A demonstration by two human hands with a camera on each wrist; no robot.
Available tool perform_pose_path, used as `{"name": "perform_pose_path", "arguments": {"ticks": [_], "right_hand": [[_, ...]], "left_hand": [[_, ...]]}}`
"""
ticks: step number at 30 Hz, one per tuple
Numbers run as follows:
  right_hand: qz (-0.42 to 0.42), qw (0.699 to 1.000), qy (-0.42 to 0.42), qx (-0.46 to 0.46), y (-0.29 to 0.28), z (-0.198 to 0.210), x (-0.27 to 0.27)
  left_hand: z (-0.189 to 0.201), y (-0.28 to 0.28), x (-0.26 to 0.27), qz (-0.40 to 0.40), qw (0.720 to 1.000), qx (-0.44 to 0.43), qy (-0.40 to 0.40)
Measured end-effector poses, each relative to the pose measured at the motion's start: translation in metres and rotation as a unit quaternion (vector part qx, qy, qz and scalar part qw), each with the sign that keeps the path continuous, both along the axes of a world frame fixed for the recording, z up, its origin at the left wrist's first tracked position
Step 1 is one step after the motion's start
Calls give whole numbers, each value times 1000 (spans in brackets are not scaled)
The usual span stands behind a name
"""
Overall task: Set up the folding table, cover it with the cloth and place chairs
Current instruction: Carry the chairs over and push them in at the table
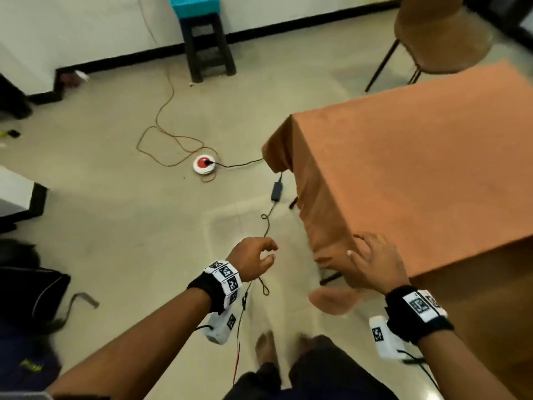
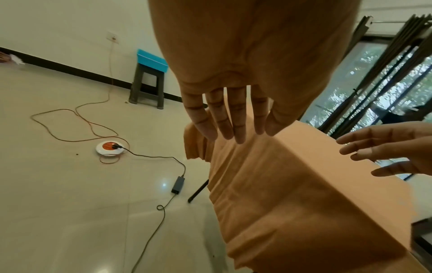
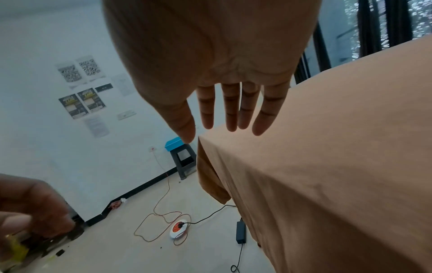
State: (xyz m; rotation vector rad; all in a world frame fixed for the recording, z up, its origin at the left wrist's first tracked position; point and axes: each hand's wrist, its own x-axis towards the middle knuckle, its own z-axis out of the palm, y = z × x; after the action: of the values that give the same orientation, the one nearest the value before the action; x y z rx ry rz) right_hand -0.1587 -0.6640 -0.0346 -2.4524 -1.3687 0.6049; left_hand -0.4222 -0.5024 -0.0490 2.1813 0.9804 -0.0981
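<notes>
With the cloth already draped over the tabletop at my 2 o'clock, I have my right hand flat at its near corner and my left hand relaxed and empty, so next I'd fetch the chair at 1 o'clock.

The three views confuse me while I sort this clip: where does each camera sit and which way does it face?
Head: on the head, looking down at the cloth, both forearms, left hand, right hand.
Left wrist: along the straight fingers toward the cloth's hanging side.
Right wrist: along the open right hand toward the covered table corner.
All three share the round socket reel and stool.
</notes>
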Motion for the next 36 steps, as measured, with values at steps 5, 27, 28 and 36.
{"name": "perform_pose_path", "arguments": {"ticks": [5, 27, 28, 36], "right_hand": [[54, 997, -17, -45, 108, -11, 25], [-115, 979, -8, -169, 468, -22, 203], [-132, 975, -4, -178, 473, -25, 212], [-234, 941, -31, -242, 503, -46, 229]], "left_hand": [[1, 69, -15, 44, 999, 1, -21], [0, 433, 270, -105, 991, -8, 85], [-4, 442, 283, -120, 989, -17, 86], [-41, 503, 329, -312, 936, -106, 125]]}}
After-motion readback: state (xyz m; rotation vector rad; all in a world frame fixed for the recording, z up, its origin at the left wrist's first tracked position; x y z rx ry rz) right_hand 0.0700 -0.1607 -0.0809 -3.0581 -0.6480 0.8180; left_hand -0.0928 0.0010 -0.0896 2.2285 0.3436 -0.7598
